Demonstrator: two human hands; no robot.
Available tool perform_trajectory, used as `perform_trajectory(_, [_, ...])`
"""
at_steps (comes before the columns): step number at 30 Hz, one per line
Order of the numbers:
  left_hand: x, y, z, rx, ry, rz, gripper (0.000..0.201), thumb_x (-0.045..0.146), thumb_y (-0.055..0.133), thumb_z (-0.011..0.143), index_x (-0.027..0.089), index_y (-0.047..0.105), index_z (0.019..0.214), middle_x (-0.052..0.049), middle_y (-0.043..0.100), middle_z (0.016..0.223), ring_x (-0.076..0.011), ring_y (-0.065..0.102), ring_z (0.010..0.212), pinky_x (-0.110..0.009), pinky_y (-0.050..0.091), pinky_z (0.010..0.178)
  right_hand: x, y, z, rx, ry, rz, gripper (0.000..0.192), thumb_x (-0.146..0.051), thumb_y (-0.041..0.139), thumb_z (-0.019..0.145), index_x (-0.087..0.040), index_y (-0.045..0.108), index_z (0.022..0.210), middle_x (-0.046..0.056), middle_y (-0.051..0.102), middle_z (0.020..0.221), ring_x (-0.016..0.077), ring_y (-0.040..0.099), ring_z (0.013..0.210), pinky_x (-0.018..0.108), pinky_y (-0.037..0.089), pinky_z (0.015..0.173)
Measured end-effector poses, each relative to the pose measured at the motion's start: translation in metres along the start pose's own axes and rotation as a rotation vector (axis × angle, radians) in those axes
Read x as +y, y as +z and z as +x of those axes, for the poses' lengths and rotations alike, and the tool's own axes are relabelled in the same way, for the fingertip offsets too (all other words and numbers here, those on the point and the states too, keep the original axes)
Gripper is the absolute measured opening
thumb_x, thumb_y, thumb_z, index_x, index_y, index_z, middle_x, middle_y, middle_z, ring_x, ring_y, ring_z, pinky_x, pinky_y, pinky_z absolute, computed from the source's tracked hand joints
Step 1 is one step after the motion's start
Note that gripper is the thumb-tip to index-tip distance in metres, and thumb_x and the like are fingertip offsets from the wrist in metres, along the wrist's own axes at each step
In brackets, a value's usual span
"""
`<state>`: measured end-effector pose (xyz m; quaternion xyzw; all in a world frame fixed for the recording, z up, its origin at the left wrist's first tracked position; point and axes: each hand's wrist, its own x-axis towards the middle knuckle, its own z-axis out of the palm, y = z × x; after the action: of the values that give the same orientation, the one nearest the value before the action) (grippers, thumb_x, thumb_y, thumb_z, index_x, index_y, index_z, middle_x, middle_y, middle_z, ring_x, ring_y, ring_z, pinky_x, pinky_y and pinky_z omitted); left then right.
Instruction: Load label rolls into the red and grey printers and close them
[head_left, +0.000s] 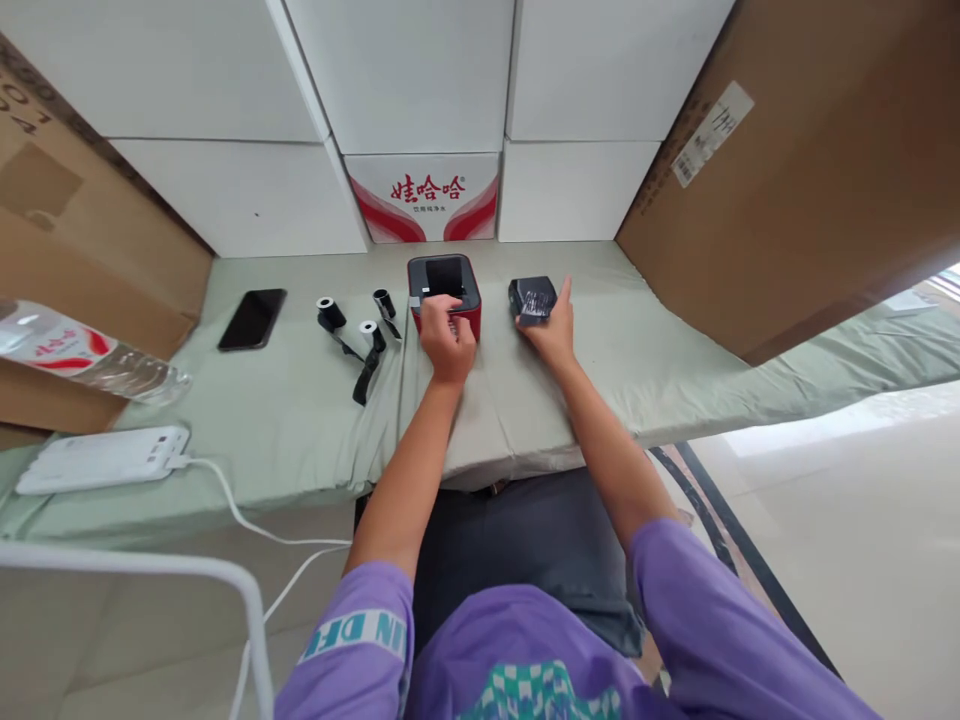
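A small red box [469,295] with a dark open top stands on the green-covered table [300,420], straight ahead. My left hand [445,340] rests against its near edge, fingers curled on its rim. To the right of it lies a black shiny lid or pouch [531,296]. My right hand [553,325] grips its near side, index finger pointing up beside it. Three small black rolls with white ends [358,335] and loose black strips lie left of the red box.
A black phone [253,318] lies further left. A white power strip [101,458] with a cable and a plastic water bottle [82,355] sit at the left edge. White cartons [420,110] and brown cardboard boxes [810,170] wall the back and sides.
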<state>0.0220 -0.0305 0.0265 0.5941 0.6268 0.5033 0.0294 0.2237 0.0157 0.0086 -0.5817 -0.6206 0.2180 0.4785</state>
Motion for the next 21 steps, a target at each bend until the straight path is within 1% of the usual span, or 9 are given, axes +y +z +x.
perform_trajectory(2, [-0.013,-0.012,0.012,0.146,-0.119,0.084,0.038,0.006,0.037,0.091,0.02,0.06,0.119,-0.014,0.06,0.128,-0.0254,0.056,0.128,-0.041,0.043,0.111,0.004,0.013,0.023,0.129,0.08,-0.068,0.13,-0.032,0.081,0.062,-0.012,0.007,0.168,0.024,0.053,0.143,0.0399,0.047,0.139,0.06,0.031,0.121])
perform_trajectory(3, [-0.02,-0.018,0.018,0.18,-0.178,0.111,0.041,0.006,0.037,0.091,0.02,0.059,0.122,-0.015,0.059,0.13,-0.0261,0.055,0.129,-0.043,0.042,0.112,0.006,0.019,0.031,0.167,0.119,-0.089,0.13,-0.032,0.082,0.061,-0.009,0.01,0.167,0.025,0.052,0.143,0.0399,0.046,0.139,0.059,0.031,0.122])
perform_trajectory(4, [-0.027,-0.023,0.024,0.181,-0.224,0.12,0.043,0.006,0.037,0.091,0.019,0.059,0.124,-0.015,0.058,0.131,-0.0266,0.055,0.13,-0.044,0.042,0.112,0.008,0.024,0.037,0.176,0.141,-0.103,0.129,-0.033,0.082,0.061,-0.007,0.011,0.167,0.026,0.051,0.143,0.04,0.046,0.14,0.058,0.031,0.122])
perform_trajectory(6, [-0.038,-0.029,0.031,0.135,-0.268,0.102,0.044,0.007,0.035,0.092,0.019,0.06,0.126,-0.015,0.059,0.132,-0.0266,0.055,0.129,-0.043,0.042,0.112,0.013,0.031,0.041,0.188,0.152,-0.11,0.128,-0.036,0.081,0.064,-0.005,0.011,0.167,0.027,0.051,0.143,0.0398,0.046,0.139,0.057,0.032,0.121])
perform_trajectory(8, [-0.045,-0.031,0.033,0.117,-0.25,0.092,0.042,0.008,0.031,0.094,0.019,0.063,0.12,-0.014,0.061,0.129,-0.0254,0.057,0.128,-0.042,0.043,0.111,0.019,0.033,0.041,0.2,0.13,-0.109,0.127,-0.039,0.079,0.068,-0.007,0.007,0.167,0.027,0.05,0.143,0.0398,0.046,0.139,0.058,0.033,0.12])
perform_trajectory(12, [-0.045,-0.024,0.029,0.162,-0.106,0.2,0.039,0.012,0.03,0.098,0.021,0.067,0.108,-0.012,0.067,0.125,-0.0234,0.06,0.127,-0.04,0.044,0.111,0.02,0.028,0.035,0.215,0.04,-0.173,0.126,-0.042,0.077,0.072,-0.014,0.0,0.168,0.025,0.047,0.147,0.0408,0.044,0.141,0.063,0.032,0.12])
perform_trajectory(15, [-0.04,-0.02,0.024,0.132,-0.045,0.254,0.042,0.015,0.029,0.1,0.021,0.069,0.112,-0.01,0.07,0.122,-0.0234,0.062,0.122,-0.039,0.045,0.109,0.004,0.023,0.026,0.23,-0.093,-0.27,0.121,-0.046,0.073,0.077,-0.021,-0.003,0.168,0.023,0.039,0.157,0.0418,0.038,0.147,0.067,0.028,0.121])
perform_trajectory(18, [-0.04,-0.021,0.023,0.11,-0.035,0.271,0.046,0.016,0.028,0.102,0.021,0.07,0.12,-0.01,0.072,0.124,-0.0236,0.063,0.122,-0.038,0.045,0.108,-0.019,0.022,0.009,0.233,-0.223,-0.301,0.112,-0.045,0.064,0.083,-0.021,-0.004,0.168,0.021,0.031,0.165,0.0411,0.03,0.153,0.068,0.025,0.122])
perform_trajectory(21, [-0.043,-0.025,0.024,0.065,-0.016,0.271,0.047,0.018,0.029,0.102,0.021,0.069,0.126,-0.011,0.072,0.124,-0.0249,0.063,0.122,-0.038,0.045,0.108,-0.035,0.027,-0.006,0.216,-0.249,-0.283,0.103,-0.045,0.059,0.086,-0.022,0.002,0.168,0.021,0.032,0.165,0.0415,0.031,0.153,0.069,0.025,0.121])
